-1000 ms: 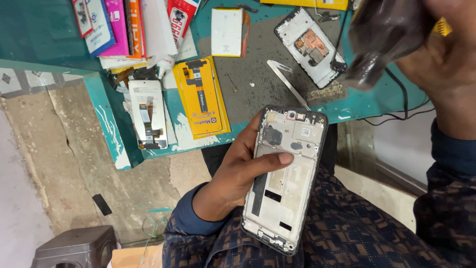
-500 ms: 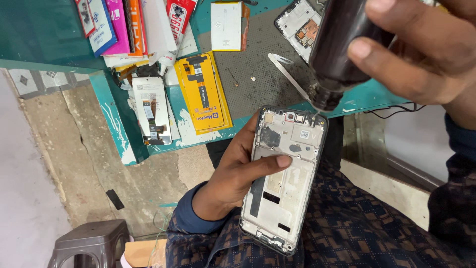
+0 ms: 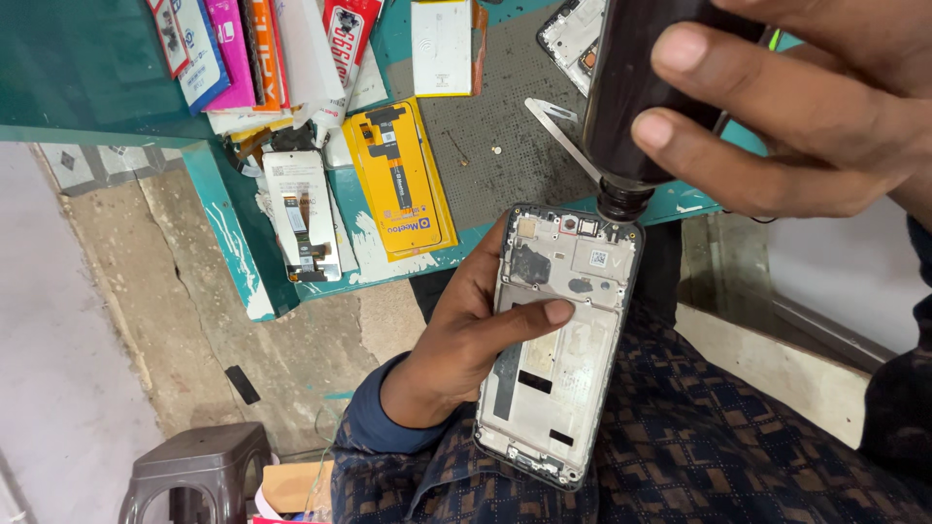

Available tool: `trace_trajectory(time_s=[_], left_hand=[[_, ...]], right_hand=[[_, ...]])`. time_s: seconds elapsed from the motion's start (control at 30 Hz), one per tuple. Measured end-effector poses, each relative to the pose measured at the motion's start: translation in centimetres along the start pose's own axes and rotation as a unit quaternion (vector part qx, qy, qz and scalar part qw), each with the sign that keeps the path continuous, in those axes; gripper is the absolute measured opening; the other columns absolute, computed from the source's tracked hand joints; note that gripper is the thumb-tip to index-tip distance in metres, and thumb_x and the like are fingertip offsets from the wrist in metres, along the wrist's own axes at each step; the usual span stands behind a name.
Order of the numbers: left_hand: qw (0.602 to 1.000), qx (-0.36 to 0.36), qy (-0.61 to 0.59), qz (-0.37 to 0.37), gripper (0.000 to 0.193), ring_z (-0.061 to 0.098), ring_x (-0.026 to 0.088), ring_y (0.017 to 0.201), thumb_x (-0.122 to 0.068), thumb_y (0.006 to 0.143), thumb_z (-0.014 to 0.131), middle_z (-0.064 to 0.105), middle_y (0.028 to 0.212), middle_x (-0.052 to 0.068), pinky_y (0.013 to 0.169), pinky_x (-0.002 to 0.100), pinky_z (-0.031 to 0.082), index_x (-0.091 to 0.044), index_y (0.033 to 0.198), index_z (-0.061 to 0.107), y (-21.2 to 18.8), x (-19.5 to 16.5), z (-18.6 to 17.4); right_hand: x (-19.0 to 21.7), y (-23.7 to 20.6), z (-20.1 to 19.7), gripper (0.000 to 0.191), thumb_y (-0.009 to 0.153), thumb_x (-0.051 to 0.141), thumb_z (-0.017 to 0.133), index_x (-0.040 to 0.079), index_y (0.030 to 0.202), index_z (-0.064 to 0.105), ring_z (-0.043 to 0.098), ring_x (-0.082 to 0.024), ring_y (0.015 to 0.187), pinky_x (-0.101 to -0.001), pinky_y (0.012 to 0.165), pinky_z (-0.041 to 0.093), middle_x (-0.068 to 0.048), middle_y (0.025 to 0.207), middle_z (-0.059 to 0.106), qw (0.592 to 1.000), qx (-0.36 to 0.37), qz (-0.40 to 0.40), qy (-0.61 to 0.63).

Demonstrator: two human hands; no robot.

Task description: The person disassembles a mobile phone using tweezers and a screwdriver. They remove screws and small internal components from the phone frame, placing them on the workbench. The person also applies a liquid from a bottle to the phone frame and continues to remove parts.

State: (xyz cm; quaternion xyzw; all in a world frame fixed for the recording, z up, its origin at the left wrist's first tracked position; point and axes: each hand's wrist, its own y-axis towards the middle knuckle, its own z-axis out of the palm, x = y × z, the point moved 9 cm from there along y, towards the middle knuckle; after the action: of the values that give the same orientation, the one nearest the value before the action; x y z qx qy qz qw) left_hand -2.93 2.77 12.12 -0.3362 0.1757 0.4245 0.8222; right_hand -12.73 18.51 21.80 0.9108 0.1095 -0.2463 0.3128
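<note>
Two hands work over a lap beside a teal bench (image 3: pixel 228 252). On the bench lie a grey part (image 3: pixel 301 215) and a yellow part (image 3: pixel 400 180). The left hand (image 3: pixel 466 340) is clamped on an opened phone frame (image 3: pixel 558 340), thumb across its middle. Above, the right hand (image 3: pixel 777 116) grips a dark bottle (image 3: pixel 636 87), nozzle touching the frame's top edge. A hard squeeze could flood the frame; a tilt could drip onto the patterned clothing (image 3: pixel 738 446).
</note>
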Motion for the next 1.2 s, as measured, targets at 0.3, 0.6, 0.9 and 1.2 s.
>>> trace_trajectory(time_s=[0.3, 0.6, 0.9, 1.2], left_hand=[[1.0, 0.009, 0.014, 0.003, 0.064, 0.066, 0.018, 0.122, 0.007, 0.097, 0.065, 0.068, 0.132, 0.012, 0.107, 0.034, 0.052, -0.002, 0.155, 0.04, 0.0, -0.1, 0.0], [1.0, 0.012, 0.016, 0.008, 0.058, 0.066, 0.017, 0.121, 0.008, 0.098, 0.065, 0.068, 0.13, 0.011, 0.106, 0.033, 0.052, -0.001, 0.151, 0.045, 0.1, -0.3, 0.0], [1.0, 0.003, 0.016, 0.008, 0.06, 0.066, 0.017, 0.121, 0.007, 0.098, 0.065, 0.068, 0.13, 0.011, 0.105, 0.034, 0.053, -0.003, 0.152, 0.043, 0.1, -0.1, -0.1], [1.0, -0.01, 0.019, -0.002, 0.059, 0.067, 0.019, 0.118, 0.008, 0.096, 0.064, 0.069, 0.128, 0.012, 0.104, 0.034, 0.054, -0.003, 0.151, 0.043, 0.4, 0.2, -0.5]], right_hand=[[0.7, -0.4, 0.4, 0.05, 0.075, 0.001, 0.092, 0.013, 0.117, 0.068, 0.057, -0.034, 0.124, -0.0438, 0.102, 0.059, -0.014, 0.128, 0.063, 0.997, -0.014, -0.066, -0.033], [0.9, 0.0, 0.0, 0.047, 0.072, -0.003, 0.093, 0.011, 0.111, 0.072, 0.062, -0.032, 0.12, -0.0409, 0.101, 0.062, -0.014, 0.12, 0.066, 0.993, -0.043, -0.105, -0.036], [1.4, -0.1, -0.2, 0.054, 0.073, -0.002, 0.091, 0.018, 0.118, 0.069, 0.057, -0.026, 0.125, -0.0376, 0.103, 0.06, -0.009, 0.122, 0.065, 0.994, -0.016, -0.1, -0.05], [1.1, 0.8, -0.2, 0.039, 0.081, -0.002, 0.085, 0.011, 0.115, 0.072, 0.065, -0.022, 0.112, -0.0353, 0.093, 0.063, -0.012, 0.117, 0.069, 0.992, -0.03, -0.111, -0.055]])
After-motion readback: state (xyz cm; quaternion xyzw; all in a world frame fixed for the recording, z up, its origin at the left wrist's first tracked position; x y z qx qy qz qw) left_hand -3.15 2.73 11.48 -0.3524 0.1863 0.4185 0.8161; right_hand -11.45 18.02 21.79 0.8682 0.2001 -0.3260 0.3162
